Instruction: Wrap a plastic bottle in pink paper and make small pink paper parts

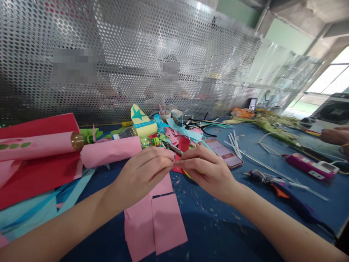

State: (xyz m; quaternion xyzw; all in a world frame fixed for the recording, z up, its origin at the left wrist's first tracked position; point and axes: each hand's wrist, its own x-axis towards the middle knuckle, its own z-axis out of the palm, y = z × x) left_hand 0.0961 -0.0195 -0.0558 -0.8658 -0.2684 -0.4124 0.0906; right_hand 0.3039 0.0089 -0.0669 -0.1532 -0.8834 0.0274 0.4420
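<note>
My left hand (145, 171) and my right hand (208, 169) meet fingertip to fingertip over the blue table. The fingers of both are pinched together, and whatever they hold is hidden or too small to make out. Below them lie several pink paper pieces (169, 222), with narrow dark gaps between some of them. Just behind the fingertips is a metal blade-like tool (176, 148) on red paper scraps (184, 145). Left of my left hand lies a bottle wrapped in pink paper (111, 151), its green cap pointing right.
A phone (223, 151) lies right of my hands, beside white sticks (234, 142). Farther right are a glue gun (283, 193) with a cord and a purple power strip (311, 166). Red paper (54, 178) covers the left side. Another person's hand (334, 136) shows at the right edge.
</note>
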